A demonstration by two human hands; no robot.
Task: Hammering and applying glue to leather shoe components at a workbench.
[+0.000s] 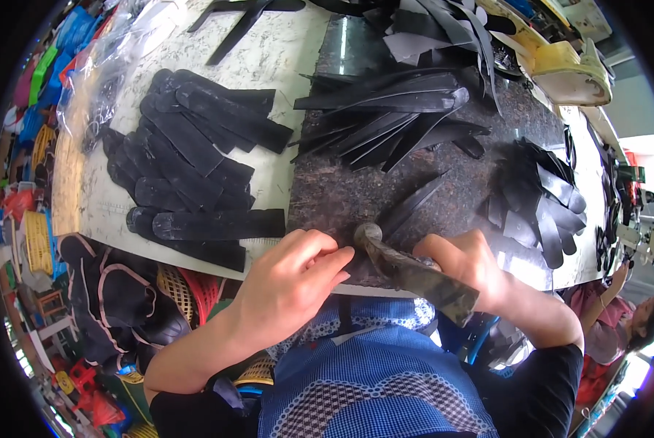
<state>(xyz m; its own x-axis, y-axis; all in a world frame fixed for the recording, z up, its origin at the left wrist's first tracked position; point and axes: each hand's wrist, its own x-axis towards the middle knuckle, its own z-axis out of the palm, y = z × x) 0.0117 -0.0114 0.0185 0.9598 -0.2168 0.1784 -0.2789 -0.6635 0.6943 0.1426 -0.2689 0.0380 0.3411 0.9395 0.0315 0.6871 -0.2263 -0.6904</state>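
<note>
My right hand point(467, 264) is wrapped around a hammer point(422, 281); the head is worn grey-brown metal, with a rounded end to the left and a broad flat end to the lower right. Most of the handle is hidden in my fist. Just left of the rounded end, my left hand point(292, 281) is closed in a pinch near the table's front edge. What its fingertips hold cannot be made out against the dark surface. A pointed black strip point(413, 206) lies on the dark stone slab point(334, 191), right behind the hammer head.
Black round-ended strips point(188, 146) lie piled on the white board at left. More black strips point(393, 109) are heaped on the slab's far part, and another bunch point(542, 201) lies at right. A yellowish container point(571, 77) stands far right. Another person point(619, 321) sits at right.
</note>
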